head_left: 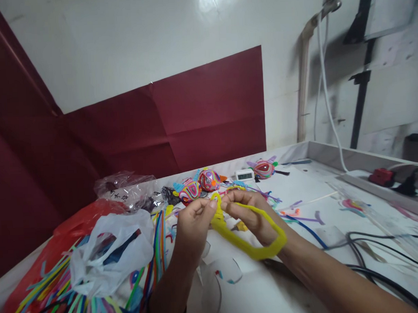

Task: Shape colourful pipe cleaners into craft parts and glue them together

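Note:
Both of my hands meet over the middle of the table, closed on a yellow pipe cleaner (pixel 249 248). Its fuzzy length runs in a wide loop below and around my right hand (pixel 248 212). A small bend of it stands up between the fingertips. My left hand (pixel 195 224) pinches it near that bend, thumb against fingers. The right thumb and fingers grip it just to the right. Behind the hands sit colourful decorated balls, one with a striped pattern (pixel 189 189) and one with an orange tip (pixel 209 179).
A white plastic bag (pixel 111 253) and a red bag (pixel 73 227) lie at left among many coloured pipe cleaners (pixel 77 310). A small white digital timer (pixel 244 175) and another decorated ball (pixel 264 169) stand at the back. Black cables (pixel 389 238) and a power strip (pixel 360 181) are at right.

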A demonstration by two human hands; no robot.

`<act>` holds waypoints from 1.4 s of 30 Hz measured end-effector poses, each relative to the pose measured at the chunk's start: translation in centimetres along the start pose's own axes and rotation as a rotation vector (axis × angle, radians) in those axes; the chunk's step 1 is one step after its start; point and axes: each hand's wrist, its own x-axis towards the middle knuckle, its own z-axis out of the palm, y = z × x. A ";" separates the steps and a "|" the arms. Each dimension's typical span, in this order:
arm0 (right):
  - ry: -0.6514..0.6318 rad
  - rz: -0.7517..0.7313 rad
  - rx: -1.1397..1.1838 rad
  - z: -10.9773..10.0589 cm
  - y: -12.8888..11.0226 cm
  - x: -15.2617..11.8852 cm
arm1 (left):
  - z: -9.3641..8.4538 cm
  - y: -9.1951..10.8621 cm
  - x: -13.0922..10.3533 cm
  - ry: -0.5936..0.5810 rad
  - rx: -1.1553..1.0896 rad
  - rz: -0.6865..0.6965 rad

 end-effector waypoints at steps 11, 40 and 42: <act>-0.033 -0.041 -0.052 0.0 0.0 -0.2 | -0.2 0.2 -0.3 -0.043 0.062 0.056; 0.166 -0.242 -0.039 -0.5 0.5 0.7 | 0.2 -0.1 -0.4 -0.176 -0.124 -0.147; 0.171 -0.220 -0.053 -0.6 0.5 0.6 | 0.2 0.1 -0.5 -0.186 -0.128 -0.152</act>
